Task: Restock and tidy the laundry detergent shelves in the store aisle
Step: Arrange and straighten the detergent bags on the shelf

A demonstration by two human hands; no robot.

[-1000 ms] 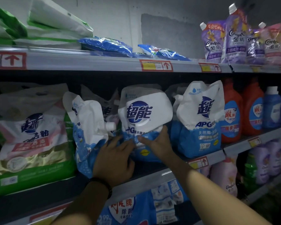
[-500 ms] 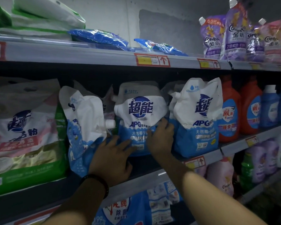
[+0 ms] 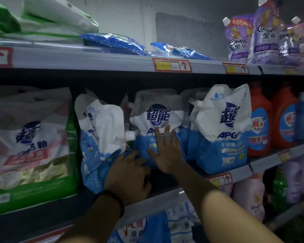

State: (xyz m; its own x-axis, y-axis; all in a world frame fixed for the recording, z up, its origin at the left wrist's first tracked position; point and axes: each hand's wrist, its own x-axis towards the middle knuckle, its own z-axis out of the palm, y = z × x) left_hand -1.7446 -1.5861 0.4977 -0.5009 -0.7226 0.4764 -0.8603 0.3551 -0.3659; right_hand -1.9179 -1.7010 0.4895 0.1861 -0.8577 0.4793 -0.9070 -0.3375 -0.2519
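Blue-white middle pouch (image 3: 158, 118) under flat right hand (image 3: 167, 155); left hand (image 3: 126, 178) grips tilted pouch (image 3: 98, 137), bottom edge.

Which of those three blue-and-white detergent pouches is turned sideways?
The leftmost pouch: its capped spout sticks out to the right, while the middle pouch and right pouch show their logos to the front.
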